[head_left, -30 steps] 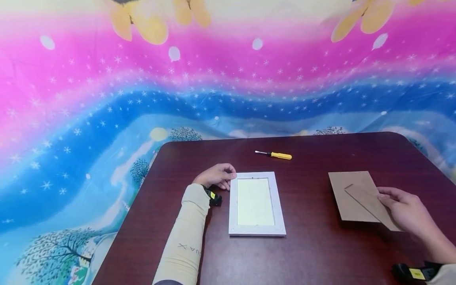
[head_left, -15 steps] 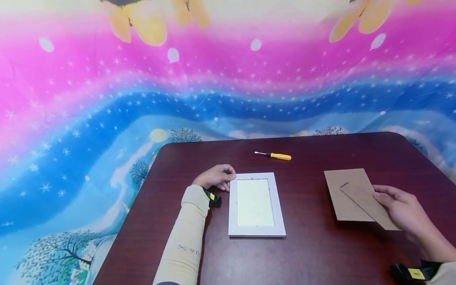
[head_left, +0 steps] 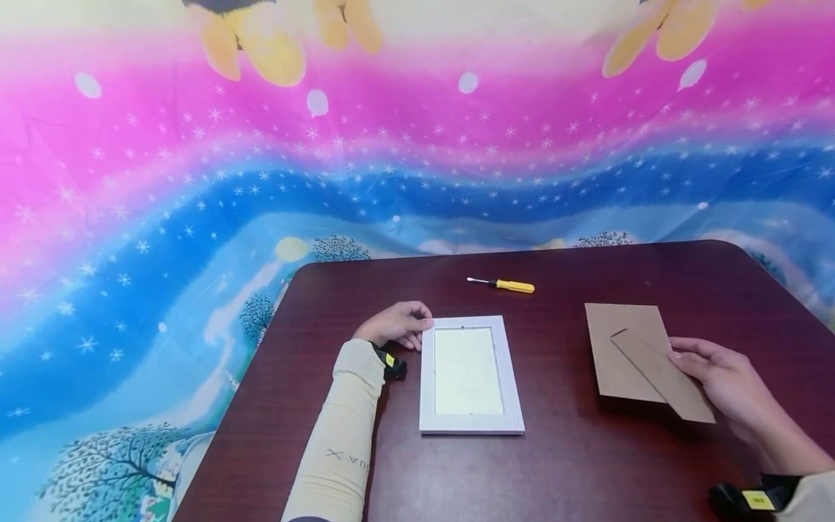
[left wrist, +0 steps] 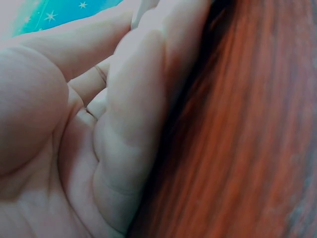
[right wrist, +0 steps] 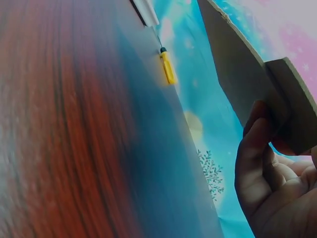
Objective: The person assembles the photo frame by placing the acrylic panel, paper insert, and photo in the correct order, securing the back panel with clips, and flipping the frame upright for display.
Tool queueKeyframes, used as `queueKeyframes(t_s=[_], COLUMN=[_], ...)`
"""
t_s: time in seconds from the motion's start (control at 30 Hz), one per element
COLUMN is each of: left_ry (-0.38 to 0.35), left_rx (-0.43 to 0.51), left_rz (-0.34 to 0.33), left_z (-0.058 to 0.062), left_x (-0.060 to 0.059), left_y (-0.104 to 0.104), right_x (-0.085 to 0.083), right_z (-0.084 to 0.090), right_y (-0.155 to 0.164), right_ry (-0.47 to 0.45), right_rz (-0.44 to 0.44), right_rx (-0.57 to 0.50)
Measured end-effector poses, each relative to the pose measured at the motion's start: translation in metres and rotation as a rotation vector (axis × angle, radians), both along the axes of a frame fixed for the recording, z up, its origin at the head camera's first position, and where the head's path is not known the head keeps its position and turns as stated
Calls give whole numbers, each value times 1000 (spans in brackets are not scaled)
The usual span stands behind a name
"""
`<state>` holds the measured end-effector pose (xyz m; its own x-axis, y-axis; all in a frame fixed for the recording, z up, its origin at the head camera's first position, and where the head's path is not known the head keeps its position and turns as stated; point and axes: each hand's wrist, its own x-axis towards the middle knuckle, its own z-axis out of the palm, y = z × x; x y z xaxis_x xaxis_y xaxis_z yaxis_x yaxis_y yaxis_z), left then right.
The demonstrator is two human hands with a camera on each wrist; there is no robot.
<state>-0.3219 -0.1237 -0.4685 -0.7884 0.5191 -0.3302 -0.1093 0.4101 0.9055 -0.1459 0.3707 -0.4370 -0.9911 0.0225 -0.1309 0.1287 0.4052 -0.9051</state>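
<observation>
The white frame [head_left: 471,424] lies flat on the table, its length running away from the person, with a pale panel [head_left: 467,371] filling its middle; lying this way, it probably needs little support. Small dark marks along its inner edge are too small to identify. The left hand [head_left: 391,324] pinches its far left corner, thumb on top and the other fingers curled low by the tabletop, a light hold that seems meant to steady the frame while leaving its face uncovered. Well apart to the right, the right hand [head_left: 733,380] grips a brown board [head_left: 620,370] by its right edge, thumb and fingers closed around it beside the slanting strut [head_left: 672,388]; whether the pinch takes in the strut as well, I cannot tell. The board is held above the table, strut side up, its shadow falling beneath it; gripping only the edge likely keeps the fingers off most of both faces. Beyond the frame, a yellow-handled screwdriver [head_left: 515,286] lies crosswise, touched by neither hand, perhaps set there to be out of the way yet within reach. All of this is on or over a dark red-brown table [head_left: 554,464], with a printed cloth [head_left: 391,174] hanging behind its far edge.
</observation>
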Motion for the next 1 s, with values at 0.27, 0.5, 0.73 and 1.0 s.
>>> queueKeyframes(t_s=[0.27, 0.5, 0.73, 1.0], left_ry=[-19, -14, -14, -4], left_rx=[12, 10, 10, 14], left_rz=[12, 17, 16, 11], left_z=[0, 1, 0, 0], left_x=[0, 2, 2, 1], left_y=[1, 1, 1, 1], right_x=[-3, -7, -10, -12], right_z=[0, 0, 2, 3], right_y=[-7, -14, -18, -24], right_ry=[10, 35, 39, 65], right_rz=[6, -24, -28, -49], right_rx=[42, -3, -51, -83])
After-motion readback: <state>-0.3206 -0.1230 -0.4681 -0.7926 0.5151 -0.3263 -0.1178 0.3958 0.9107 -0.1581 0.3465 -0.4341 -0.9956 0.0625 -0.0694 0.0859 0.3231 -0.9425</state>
